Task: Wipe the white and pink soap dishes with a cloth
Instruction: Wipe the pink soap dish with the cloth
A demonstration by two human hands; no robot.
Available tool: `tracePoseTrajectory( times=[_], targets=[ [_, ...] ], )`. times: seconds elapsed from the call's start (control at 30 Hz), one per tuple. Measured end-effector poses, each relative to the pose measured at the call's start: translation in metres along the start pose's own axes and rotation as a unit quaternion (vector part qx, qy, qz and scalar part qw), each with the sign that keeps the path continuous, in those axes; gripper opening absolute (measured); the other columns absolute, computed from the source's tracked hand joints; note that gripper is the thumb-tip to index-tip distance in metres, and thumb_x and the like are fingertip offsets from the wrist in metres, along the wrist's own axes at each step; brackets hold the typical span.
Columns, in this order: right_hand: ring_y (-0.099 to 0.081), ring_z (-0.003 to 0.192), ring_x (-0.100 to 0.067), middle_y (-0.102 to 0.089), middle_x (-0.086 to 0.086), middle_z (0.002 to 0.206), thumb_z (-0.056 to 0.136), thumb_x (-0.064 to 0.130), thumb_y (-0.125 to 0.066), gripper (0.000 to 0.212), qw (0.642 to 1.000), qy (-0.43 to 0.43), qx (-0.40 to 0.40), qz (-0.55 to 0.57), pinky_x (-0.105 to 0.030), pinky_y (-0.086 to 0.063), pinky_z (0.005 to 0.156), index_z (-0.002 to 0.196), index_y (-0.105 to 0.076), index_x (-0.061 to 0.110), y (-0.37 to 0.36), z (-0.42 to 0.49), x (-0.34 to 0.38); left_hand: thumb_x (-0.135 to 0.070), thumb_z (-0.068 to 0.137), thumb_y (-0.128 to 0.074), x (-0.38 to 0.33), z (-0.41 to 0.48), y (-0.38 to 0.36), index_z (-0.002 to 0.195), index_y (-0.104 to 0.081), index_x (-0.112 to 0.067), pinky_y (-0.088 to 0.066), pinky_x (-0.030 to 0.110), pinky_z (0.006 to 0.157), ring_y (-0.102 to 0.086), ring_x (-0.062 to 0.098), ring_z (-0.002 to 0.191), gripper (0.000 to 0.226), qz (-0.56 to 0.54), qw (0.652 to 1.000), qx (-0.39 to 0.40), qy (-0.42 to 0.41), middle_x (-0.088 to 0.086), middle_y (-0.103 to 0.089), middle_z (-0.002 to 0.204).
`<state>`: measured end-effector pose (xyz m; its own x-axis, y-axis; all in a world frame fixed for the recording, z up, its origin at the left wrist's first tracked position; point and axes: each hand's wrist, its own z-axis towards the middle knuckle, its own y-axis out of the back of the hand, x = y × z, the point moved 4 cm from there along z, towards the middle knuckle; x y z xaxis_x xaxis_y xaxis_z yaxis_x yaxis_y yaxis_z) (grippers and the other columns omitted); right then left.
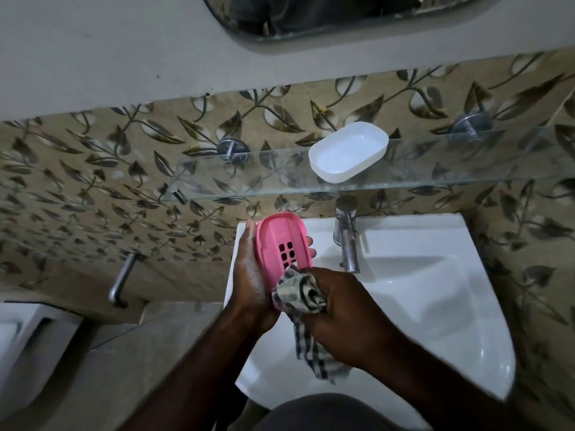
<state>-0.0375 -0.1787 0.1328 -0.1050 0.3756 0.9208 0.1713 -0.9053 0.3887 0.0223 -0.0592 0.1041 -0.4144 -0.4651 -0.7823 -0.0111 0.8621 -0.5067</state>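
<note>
Left hand (249,275) and right hand (345,315) met over a white ceramic basin's (435,306) rear left corner, beneath a clear glass shelf (249,178) carrying a white oval plastic soap dish (348,152) at its front edge. The left gripped a pink slotted plastic soap dish (280,237); the right clenched a checked cloth (295,293) against it.

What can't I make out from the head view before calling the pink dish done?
Head view only.
Pink soap dish: lower end covered by the cloth and right hand; back face against the left hand.
White soap dish on the glass shelf: too small to tell wet or dry.
Sink: drain not seen; the right hand covers part of the basin.
Mirror: cut off by the top edge.
</note>
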Motion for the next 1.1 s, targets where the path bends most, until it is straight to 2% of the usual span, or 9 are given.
tracePoseTrajectory(
  times=[0.17, 0.23, 0.33, 0.43, 0.57, 0.7, 0.8, 0.97, 1.1],
  targets=[
    [-0.067, 0.099, 0.004, -0.073, 0.021, 0.104, 0.081, 0.025, -0.073, 0.027, 0.991, -0.036, -0.026, 0.129, -0.021, -0.054, 0.089, 0.105, -0.071, 0.036, 0.006, -0.008, -0.003, -0.073, 0.077, -0.048, -0.001, 0.001, -0.009, 0.116, -0.070, -0.005, -0.053, 0.050, 0.091, -0.067, 0.036, 0.099, 0.082, -0.059, 0.995, 0.073, 0.022, 0.021, -0.069, 0.112],
    [-0.068, 0.097, 0.002, -0.074, 0.020, 0.101, 0.081, 0.023, -0.071, 0.025, 0.984, -0.045, -0.055, 0.165, -0.019, -0.054, 0.086, 0.104, -0.073, 0.033, 0.013, -0.009, -0.004, -0.075, 0.077, -0.044, -0.003, 0.001, -0.010, 0.119, -0.068, -0.005, -0.054, 0.050, 0.089, -0.067, 0.037, 0.101, 0.086, -0.071, 0.993, 0.094, 0.021, 0.023, -0.068, 0.114],
    [-0.069, 0.095, 0.001, -0.075, 0.018, 0.099, 0.086, 0.015, -0.071, 0.023, 0.979, -0.052, -0.089, 0.175, -0.019, -0.054, 0.084, 0.106, -0.071, 0.027, 0.024, -0.008, -0.004, -0.077, 0.071, -0.049, -0.006, 0.002, -0.008, 0.126, -0.063, -0.005, -0.048, 0.056, 0.099, -0.063, 0.038, 0.109, 0.092, -0.072, 0.992, 0.105, 0.008, 0.025, -0.065, 0.120],
    [-0.067, 0.096, 0.004, -0.074, 0.020, 0.102, 0.084, 0.011, -0.073, 0.028, 0.992, -0.022, -0.070, 0.099, -0.013, -0.052, 0.083, 0.104, -0.072, 0.031, 0.026, -0.010, 0.008, -0.074, 0.069, -0.054, -0.002, -0.001, -0.012, 0.116, -0.070, -0.004, -0.051, 0.054, 0.093, -0.067, 0.037, 0.102, 0.086, -0.067, 0.993, 0.093, 0.021, 0.024, -0.068, 0.114],
    [-0.067, 0.091, -0.021, -0.071, 0.001, 0.100, 0.076, 0.011, -0.069, 0.031, 0.991, 0.071, -0.049, -0.098, -0.038, -0.055, 0.082, 0.106, -0.071, 0.018, 0.012, 0.004, 0.035, -0.074, 0.064, -0.059, 0.003, -0.004, -0.013, 0.106, -0.073, 0.001, -0.056, 0.046, 0.089, -0.069, 0.034, 0.099, 0.087, -0.036, 0.997, 0.065, 0.033, 0.022, -0.070, 0.110],
    [-0.067, 0.090, -0.026, -0.071, -0.003, 0.100, 0.078, 0.015, -0.071, 0.027, 0.981, 0.117, -0.128, -0.089, -0.040, -0.054, 0.079, 0.105, -0.069, 0.015, 0.021, 0.027, 0.052, -0.061, 0.090, -0.039, 0.001, -0.013, -0.017, 0.100, -0.079, -0.016, -0.057, 0.030, 0.079, -0.070, 0.021, 0.102, 0.060, 0.007, 0.997, 0.057, -0.044, 0.009, -0.075, 0.105],
    [-0.068, 0.087, -0.024, -0.072, 0.000, 0.096, 0.076, 0.025, -0.071, 0.028, 0.977, 0.105, -0.165, -0.079, -0.040, -0.055, 0.075, 0.102, -0.064, 0.019, 0.024, 0.038, 0.051, -0.052, 0.097, -0.027, 0.000, -0.017, -0.019, 0.106, -0.077, -0.024, -0.056, 0.025, 0.081, -0.069, 0.015, 0.106, 0.057, -0.016, 0.994, 0.073, -0.076, 0.001, -0.074, 0.110],
    [-0.070, 0.089, -0.019, -0.075, 0.002, 0.096, 0.081, 0.024, -0.073, 0.026, 0.972, 0.024, -0.230, -0.050, -0.035, -0.056, 0.078, 0.105, -0.064, 0.019, 0.039, 0.040, 0.024, -0.071, 0.077, -0.045, 0.000, -0.021, -0.011, 0.111, -0.074, -0.020, -0.058, 0.043, 0.081, -0.069, 0.030, 0.106, 0.068, 0.003, 0.997, 0.066, -0.045, 0.013, -0.071, 0.116],
    [-0.067, 0.085, -0.014, -0.072, 0.004, 0.094, 0.077, 0.019, -0.065, 0.023, 0.975, 0.085, -0.193, -0.066, -0.027, -0.053, 0.074, 0.100, -0.066, 0.019, 0.031, 0.032, 0.035, -0.064, 0.083, -0.046, 0.003, -0.019, -0.015, 0.099, -0.078, -0.020, -0.058, 0.033, 0.075, -0.072, 0.024, 0.096, 0.057, 0.029, 0.997, 0.044, -0.051, 0.009, -0.076, 0.104]
  ],
)
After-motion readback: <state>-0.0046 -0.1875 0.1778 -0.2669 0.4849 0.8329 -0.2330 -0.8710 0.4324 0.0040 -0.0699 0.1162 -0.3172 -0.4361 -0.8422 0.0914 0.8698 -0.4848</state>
